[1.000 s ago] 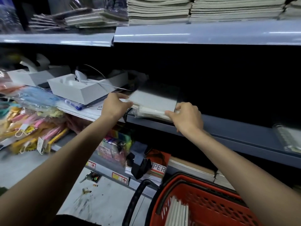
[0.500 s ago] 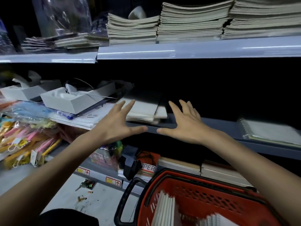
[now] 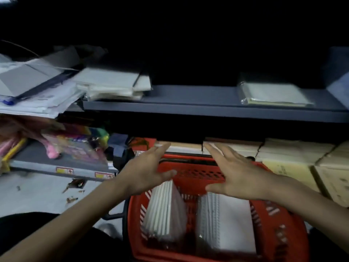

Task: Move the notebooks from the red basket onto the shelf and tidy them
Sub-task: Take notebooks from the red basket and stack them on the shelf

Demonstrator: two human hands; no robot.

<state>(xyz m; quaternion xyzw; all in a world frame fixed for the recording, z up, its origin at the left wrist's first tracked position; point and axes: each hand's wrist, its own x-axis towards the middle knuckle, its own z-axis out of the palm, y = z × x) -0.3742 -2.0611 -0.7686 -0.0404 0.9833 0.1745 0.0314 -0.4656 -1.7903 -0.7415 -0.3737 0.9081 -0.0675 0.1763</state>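
Note:
The red basket [image 3: 279, 220] sits low in front of me, holding two upright bundles of white notebooks: one on the left [image 3: 164, 210], one spiral-bound on the right [image 3: 226, 220]. My left hand [image 3: 145, 171] and my right hand [image 3: 236, 174] hover above the basket with fingers spread, holding nothing. A short stack of notebooks [image 3: 111, 84] lies on the grey shelf [image 3: 188, 103], at its left end. Another wrapped notebook [image 3: 273, 95] lies further right on the same shelf.
Loose papers and a white box [image 3: 28, 82] crowd the shelf to the left. Colourful packets [image 3: 75, 144] fill the lower left shelf. Cardboard boxes [image 3: 294, 159] line the lower shelf behind the basket. Small scraps [image 3: 73, 186] lie on the pale floor.
Both hands let go of the notebook stack on the shelf, opened, and dropped down over the red basket. My view tilted downward, so the top shelf is out of sight.

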